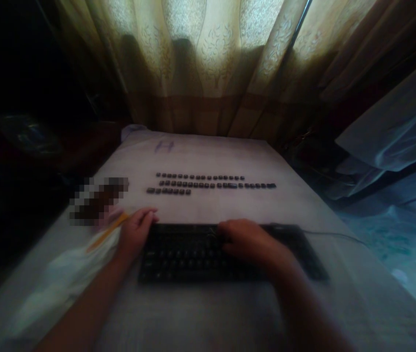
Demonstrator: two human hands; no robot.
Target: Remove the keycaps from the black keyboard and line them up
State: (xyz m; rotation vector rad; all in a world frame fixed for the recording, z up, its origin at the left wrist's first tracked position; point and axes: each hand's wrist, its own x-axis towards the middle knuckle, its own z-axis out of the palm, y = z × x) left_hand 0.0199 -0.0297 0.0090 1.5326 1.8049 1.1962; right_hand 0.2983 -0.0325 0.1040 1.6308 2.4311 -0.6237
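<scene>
A black computer keyboard (193, 264) lies flat on the table, its cable (334, 233) running off to the right. My left hand (138, 230) is closed at its upper left corner, fingers curled against the edge. Over the upper middle of the keyboard is my right hand (246, 237), its fingers pinched together. Thin wire-like loops (212, 232) stick out from those fingertips; the rest of that tool is hidden by the hand. Beyond the keyboard, loose black keycaps stand in rows: a back row (197, 177), a longer middle row (208, 185) and a short front row (170, 191).
The pale table (208, 313) carries a purple mark (164, 146) near its far side. To the left lie an orange stick-like thing (107, 232), crumpled white material (72, 269) and a pixelated object (99, 201). Patterned curtains (215, 58) hang behind; translucent sheeting (394, 127) is at right.
</scene>
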